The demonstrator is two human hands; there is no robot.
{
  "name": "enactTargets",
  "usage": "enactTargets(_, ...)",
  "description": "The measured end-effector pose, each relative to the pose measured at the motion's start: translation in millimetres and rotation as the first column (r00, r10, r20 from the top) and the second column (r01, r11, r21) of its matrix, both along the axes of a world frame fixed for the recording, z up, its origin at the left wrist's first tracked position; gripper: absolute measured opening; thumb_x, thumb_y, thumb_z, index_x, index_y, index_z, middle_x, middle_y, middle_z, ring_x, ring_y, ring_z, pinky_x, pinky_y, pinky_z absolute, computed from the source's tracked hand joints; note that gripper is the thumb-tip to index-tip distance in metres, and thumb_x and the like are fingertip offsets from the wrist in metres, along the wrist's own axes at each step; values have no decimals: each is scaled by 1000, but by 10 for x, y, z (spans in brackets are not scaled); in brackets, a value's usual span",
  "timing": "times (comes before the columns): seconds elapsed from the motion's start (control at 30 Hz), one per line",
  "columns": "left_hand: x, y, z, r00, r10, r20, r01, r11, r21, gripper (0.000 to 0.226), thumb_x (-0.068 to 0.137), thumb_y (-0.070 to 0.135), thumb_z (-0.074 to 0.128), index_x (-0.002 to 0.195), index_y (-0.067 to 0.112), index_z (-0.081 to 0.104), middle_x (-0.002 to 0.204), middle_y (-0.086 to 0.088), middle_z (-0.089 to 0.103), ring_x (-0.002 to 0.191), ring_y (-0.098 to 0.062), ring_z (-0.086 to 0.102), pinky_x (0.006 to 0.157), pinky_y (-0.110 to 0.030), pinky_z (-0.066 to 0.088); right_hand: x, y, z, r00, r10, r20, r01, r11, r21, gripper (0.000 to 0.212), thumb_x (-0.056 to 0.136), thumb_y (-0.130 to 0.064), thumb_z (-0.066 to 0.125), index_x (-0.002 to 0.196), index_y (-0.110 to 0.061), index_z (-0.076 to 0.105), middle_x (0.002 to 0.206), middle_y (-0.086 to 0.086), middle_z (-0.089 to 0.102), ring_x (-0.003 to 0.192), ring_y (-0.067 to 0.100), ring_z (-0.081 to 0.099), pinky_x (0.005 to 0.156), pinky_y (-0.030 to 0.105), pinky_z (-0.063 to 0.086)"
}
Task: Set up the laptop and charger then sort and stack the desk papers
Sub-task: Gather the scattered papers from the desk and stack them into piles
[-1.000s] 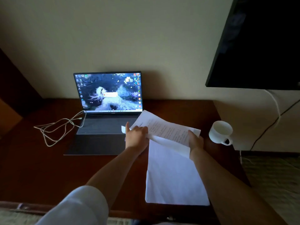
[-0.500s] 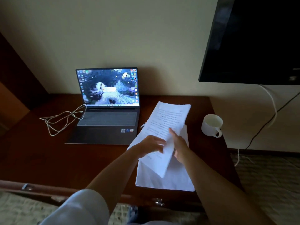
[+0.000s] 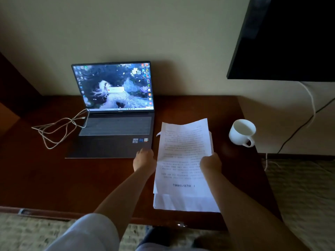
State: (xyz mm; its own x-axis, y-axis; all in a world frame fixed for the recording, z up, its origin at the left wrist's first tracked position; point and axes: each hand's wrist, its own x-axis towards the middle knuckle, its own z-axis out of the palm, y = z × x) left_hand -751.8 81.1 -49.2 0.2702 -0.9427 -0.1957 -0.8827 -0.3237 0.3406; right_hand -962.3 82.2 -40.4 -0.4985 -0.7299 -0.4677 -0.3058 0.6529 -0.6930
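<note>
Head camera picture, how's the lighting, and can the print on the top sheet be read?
Head view: the room is dim; the open grey laptop's lit screen is the brightest area, the dark brown wooden desk is in shadow. The printed white top sheet shows text lines, but too blurred to read.

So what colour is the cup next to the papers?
White. The cup shows in the head view, on the desk's right side.
</note>
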Motion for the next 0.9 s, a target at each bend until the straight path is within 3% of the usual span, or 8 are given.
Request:
enactTargets(0.07,5,-100,-47,1000,-23,7,22,1000,15,16,92,15,58,108,12,56,98,-3,60,80,-14,60,69,-24,55,106,-20,-28,1000,-28,-9,28,1000,-5,48,88,-1,38,136,-6,44,134,16,52,121,35,52,95,38,46)
enactTargets(0.17,56,-226,-90,998,-55,-6,55,998,38,30,93,14,56,122,14,47,108,-6,60,89,-20,64,75,-30,56,215,-56,-61,999,-24,-46,25,999,28,50,88,-1,38,137,-9,43,133,15,53,118,35,53,92,38,46)
enactTargets(0.47,163,-304,-106,990,-24,-138,40,992,119,57,88,8,58,139,14,33,101,-5,59,88,-22,65,71,-34,59,281,-161,-99,994,-37,-100,48,993,108,49,88,-3,39,136,-8,41,130,15,54,112,36,57,90,41,50)
enactTargets(0.77,181,-293,-85,991,-29,-127,45,991,124,42,87,6,60,125,13,43,94,-2,54,84,-20,63,74,-32,58,263,-161,-44,997,-39,-60,46,993,109,50,90,-4,37,140,-8,38,135,16,50,116,36,54,91,42,50)
enactTargets(0.9,180,-381,-60,991,-20,-133,38,990,139,22,90,10,58,112,12,54,89,-3,58,74,-16,60,68,-28,57,229,-143,-20,997,-70,-41,74,993,96,49,87,-5,38,136,-8,43,132,16,53,115,36,55,92,44,49)
